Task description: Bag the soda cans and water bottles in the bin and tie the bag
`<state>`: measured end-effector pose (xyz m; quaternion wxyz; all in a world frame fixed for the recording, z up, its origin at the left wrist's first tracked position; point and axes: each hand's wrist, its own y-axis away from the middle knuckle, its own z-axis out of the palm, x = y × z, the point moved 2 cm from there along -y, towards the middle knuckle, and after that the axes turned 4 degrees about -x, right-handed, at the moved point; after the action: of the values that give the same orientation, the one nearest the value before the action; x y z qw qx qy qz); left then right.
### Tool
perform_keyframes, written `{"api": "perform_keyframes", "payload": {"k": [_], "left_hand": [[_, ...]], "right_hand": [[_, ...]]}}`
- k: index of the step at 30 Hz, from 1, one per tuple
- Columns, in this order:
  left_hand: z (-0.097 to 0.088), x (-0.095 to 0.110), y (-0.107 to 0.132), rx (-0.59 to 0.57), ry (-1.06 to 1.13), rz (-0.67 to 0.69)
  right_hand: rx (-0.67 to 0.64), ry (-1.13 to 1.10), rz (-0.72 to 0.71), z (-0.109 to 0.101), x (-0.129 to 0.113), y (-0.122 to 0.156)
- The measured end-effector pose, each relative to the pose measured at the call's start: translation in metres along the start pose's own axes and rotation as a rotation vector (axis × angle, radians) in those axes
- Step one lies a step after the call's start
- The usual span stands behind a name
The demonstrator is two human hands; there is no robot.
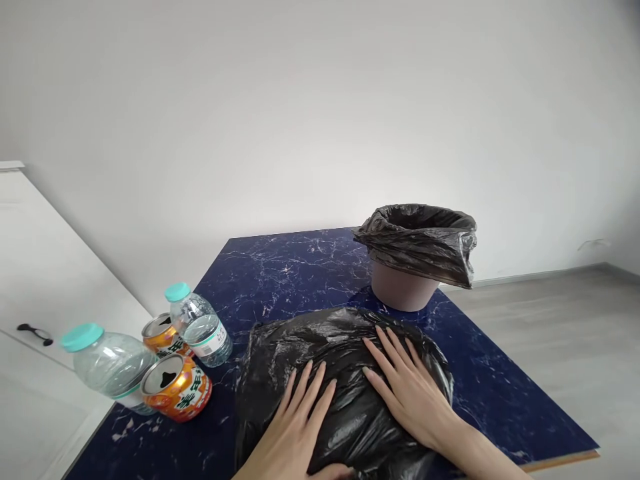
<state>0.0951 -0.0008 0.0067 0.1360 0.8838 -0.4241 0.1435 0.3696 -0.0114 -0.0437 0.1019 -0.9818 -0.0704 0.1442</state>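
Observation:
A black plastic garbage bag (pixel 345 420) lies spread over the front of the dark blue marbled table (pixel 270 267). Its surface is wrinkled and shiny. My left hand (pixel 295 427) rests flat on the lower middle of the bag, fingers apart. On the bag's right side my right hand (pixel 405 387) also lies flat with spread fingers. Behind the bag stands a pinkish trash bin (pixel 403 288), its rim covered by a black liner (pixel 425 243) folded over the outside. Whatever may lie under the spread bag is hidden.
Left of the bag stand two orange drink cans (pixel 183 393), both with opened tops, and two clear bottles (pixel 203 333) with turquoise caps, partly filled. A white cabinet (pixel 35 287) is at the far left. The table's right edge drops to a grey floor (pixel 550 320). A white wall rises behind.

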Motion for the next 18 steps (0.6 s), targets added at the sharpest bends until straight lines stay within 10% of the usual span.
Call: {"api": "perform_keyframes", "payload": {"k": [18], "left_hand": [[-0.023,-0.016,0.062,0.261,-0.402,0.143]], "right_hand": [[-0.028,0.024,0.026,0.002,0.011,-0.022]]}}
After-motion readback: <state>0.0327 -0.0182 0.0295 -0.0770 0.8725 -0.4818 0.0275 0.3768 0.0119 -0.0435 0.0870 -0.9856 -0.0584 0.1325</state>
